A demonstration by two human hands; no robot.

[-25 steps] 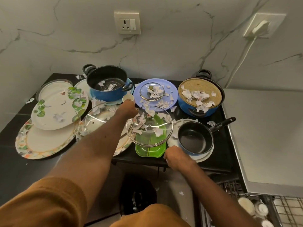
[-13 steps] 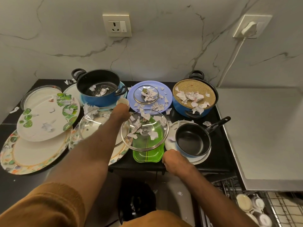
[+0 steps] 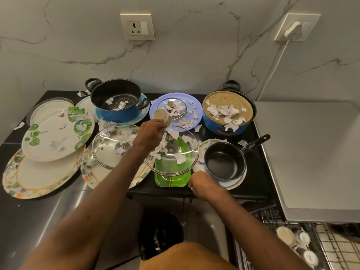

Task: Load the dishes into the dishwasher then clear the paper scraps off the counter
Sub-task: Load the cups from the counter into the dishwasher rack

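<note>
My left hand [image 3: 150,135] is curled round a small cream cup [image 3: 162,117], tipped sideways over the scrap-strewn round glass lid [image 3: 175,162] on the green plastic tray [image 3: 171,179]. My right hand [image 3: 203,184] is balled at the front edge of the black counter [image 3: 259,178], just beside that tray; whether it grips anything, I cannot tell.

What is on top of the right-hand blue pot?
A round tan mat covers the pot, with torn paper scraps lying on it. The pot's inside is hidden.

Grey-veined marble wall [image 3: 194,55] w/ socket [image 3: 137,26], plugged outlet [image 3: 297,27] rt, white cable [image 3: 273,70] hanging; grey worktop [image 3: 315,152].
</note>
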